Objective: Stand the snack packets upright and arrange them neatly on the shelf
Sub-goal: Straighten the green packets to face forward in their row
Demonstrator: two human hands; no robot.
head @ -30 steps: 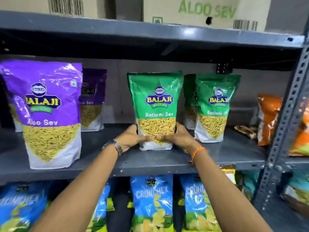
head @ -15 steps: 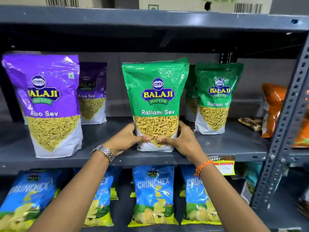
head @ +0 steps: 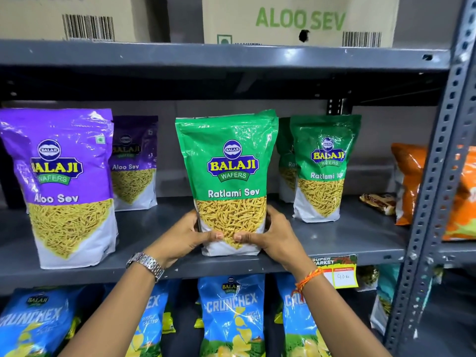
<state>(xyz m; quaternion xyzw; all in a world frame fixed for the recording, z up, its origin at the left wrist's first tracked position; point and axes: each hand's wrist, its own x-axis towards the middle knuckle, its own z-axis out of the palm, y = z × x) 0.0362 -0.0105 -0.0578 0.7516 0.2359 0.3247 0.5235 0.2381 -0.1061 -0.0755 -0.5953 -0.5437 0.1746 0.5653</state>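
The green Ratlami Sev packet (head: 229, 181) stands upright near the front edge of the middle shelf (head: 347, 238), its base on the shelf board. The left hand (head: 188, 238) and the right hand (head: 273, 235) clasp its lower sides, thumbs pressed on the clear window at the front. The step in hand looks like setting this packet square and facing forward. The next move probably calls for letting go gently so the pouch does not tip, perhaps after lining it up with the front purple Aloo Sev packet (head: 61, 186) to the left. A second Ratlami Sev packet (head: 322, 168) stands farther back on the right. Another green packet (head: 284, 161) behind that one is mostly hidden. The fingers behind the held pouch cannot be seen. The orange packets (head: 409, 181) are partly hidden by the rack upright (head: 438, 176).
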